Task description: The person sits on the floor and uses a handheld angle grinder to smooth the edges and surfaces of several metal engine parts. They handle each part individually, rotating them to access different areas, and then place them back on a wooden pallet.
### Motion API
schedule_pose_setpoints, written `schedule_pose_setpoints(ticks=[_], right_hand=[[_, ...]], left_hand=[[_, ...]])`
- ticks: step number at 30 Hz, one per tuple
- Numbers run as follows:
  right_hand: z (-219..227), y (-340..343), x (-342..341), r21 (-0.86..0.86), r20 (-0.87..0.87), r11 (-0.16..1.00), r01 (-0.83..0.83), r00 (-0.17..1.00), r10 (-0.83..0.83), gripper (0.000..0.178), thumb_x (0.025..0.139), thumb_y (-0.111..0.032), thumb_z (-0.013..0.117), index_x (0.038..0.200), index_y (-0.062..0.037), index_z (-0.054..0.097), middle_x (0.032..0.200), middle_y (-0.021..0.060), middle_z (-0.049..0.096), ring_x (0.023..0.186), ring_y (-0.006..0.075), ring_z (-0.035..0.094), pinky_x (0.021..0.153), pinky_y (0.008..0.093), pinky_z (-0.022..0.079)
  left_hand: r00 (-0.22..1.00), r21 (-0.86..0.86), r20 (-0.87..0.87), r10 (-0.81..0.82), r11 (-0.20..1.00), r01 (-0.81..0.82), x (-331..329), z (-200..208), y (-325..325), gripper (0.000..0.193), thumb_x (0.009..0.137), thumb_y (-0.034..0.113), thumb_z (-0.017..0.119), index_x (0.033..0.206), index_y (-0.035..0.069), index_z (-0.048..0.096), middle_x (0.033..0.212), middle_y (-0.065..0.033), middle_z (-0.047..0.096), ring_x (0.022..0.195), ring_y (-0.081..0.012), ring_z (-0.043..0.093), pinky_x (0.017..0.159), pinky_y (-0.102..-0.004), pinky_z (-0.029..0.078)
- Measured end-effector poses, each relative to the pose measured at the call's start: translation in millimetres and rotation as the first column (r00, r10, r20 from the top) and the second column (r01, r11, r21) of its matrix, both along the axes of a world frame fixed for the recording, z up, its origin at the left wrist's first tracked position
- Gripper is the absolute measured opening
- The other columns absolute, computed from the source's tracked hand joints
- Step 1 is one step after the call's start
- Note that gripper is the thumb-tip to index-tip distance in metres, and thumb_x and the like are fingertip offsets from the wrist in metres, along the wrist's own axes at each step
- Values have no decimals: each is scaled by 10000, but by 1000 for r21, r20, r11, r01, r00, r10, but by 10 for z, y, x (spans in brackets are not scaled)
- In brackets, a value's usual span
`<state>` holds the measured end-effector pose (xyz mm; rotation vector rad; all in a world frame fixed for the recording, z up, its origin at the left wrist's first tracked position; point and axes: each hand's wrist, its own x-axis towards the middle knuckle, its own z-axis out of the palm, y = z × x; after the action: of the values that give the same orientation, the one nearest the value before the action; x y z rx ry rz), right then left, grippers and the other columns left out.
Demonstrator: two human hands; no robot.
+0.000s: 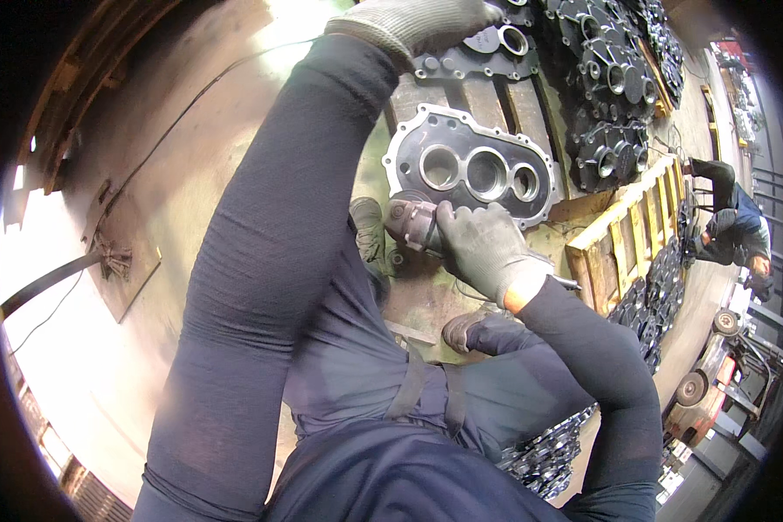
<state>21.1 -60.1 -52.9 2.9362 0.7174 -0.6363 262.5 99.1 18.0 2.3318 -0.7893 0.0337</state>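
Observation:
My right hand point(489, 252), in a grey knit glove, is closed round the body of an angle grinder point(416, 224). The grinder's head and disc are at the near left rim of a gear housing cover point(448, 139), whose face is black with a bright machined rim and three round bores; whether the disc touches it I cannot tell. My left arm stretches forward, and my gloved left hand point(409, 24) lies at the top edge over another black casting point(470, 63). Its fingers are mostly cut off by the frame, so their grip is hidden.
Wooden slats point(485, 100) lie under the castings. Several black castings are stacked on the right point(613, 78), beside a wooden crate point(631, 235). A person point(735, 222) sits farther right, near a forklift point(705, 383). Cables cross the floor on the left. My boots are below the cover.

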Motion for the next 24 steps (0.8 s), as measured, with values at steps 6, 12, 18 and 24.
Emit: schedule_pose_setpoints(ticks=[6,12,18,24], right_hand=[[-103,-314,-426,-75,48,997,8,999,-5,574,877,-207,780,1389,-14,606,918,101,744,859,283,756,800,432,545],[-263,-533,-723,-92,85,996,-7,996,15,585,931,-210,712,1463,-9,571,925,73,697,833,261,703,771,416,502],[-375,-864,-987,-63,126,997,47,991,-39,588,932,-200,686,1478,-18,566,954,78,684,861,254,694,782,412,509],[-446,-1229,-1090,-77,198,994,73,979,-56,517,987,-181,643,1475,-29,561,935,28,691,856,223,710,759,404,505]], left_hand=[[996,9,-88,-30,999,31,-180,153,-177,397,1041,356,682,1105,-24,779,1111,-262,787,1108,-403,757,996,-513,563],[992,111,-126,-3,994,17,-188,195,-364,408,1055,367,665,1133,-17,779,1098,-255,789,1097,-395,760,986,-510,562],[997,167,-54,-61,984,69,-405,345,-616,441,1063,403,664,1197,-4,772,1117,-251,789,1101,-403,754,993,-509,562],[948,269,-316,28,961,62,-674,654,-1028,474,1073,442,670,1265,18,761,1154,-248,793,1109,-385,764,979,-503,574]])
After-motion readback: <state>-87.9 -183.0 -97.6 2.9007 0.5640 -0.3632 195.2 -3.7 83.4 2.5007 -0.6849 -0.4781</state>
